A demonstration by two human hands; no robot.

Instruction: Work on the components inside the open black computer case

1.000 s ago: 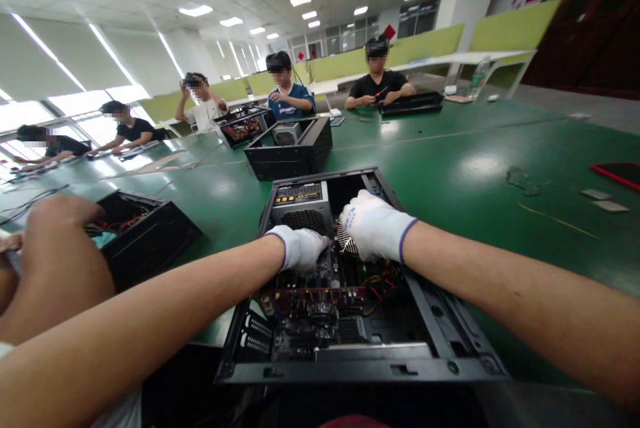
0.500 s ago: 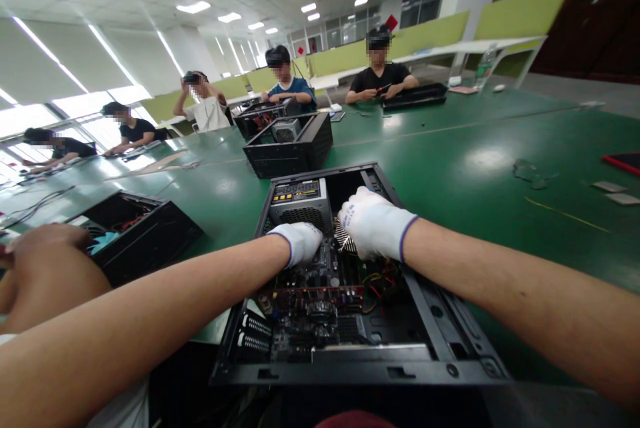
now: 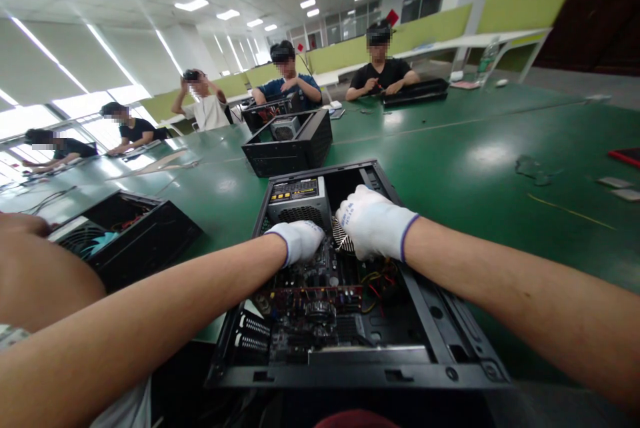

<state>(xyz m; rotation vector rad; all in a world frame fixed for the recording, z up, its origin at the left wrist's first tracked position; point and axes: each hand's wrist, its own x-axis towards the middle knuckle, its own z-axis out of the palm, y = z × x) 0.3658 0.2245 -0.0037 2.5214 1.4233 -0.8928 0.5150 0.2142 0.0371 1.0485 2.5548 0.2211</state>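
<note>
An open black computer case [image 3: 360, 376] lies in front of me, its motherboard [image 3: 320, 275] exposed. Both my hands wear white knit gloves and reach inside. My right hand [image 3: 370, 221] is closed against a finned metal heat sink [image 3: 343, 238], its fingertips hidden behind the fins and the glove. My left hand [image 3: 300, 241] is bent down onto the board just in front of the grey power supply [image 3: 297, 200]; its fingers look closed, but their tips and whatever they grip are out of sight. A red-edged expansion card [image 3: 320, 298] and coloured wires [image 3: 374, 281] sit nearer to me.
A second open case [image 3: 287, 141] stands behind mine, and another [image 3: 145, 238] is at the left beside a neighbour's arm [image 3: 45, 268]. Several people sit around the green table [image 3: 450, 148]. A yellow cable tie [image 3: 570, 210] and a clear plastic bag [image 3: 533, 168] lie at the right.
Both my hands stay almost in place; the heat sink's fins look slightly turned. The neighbour's arm at the left has shifted, showing more of the fan in that case.
</note>
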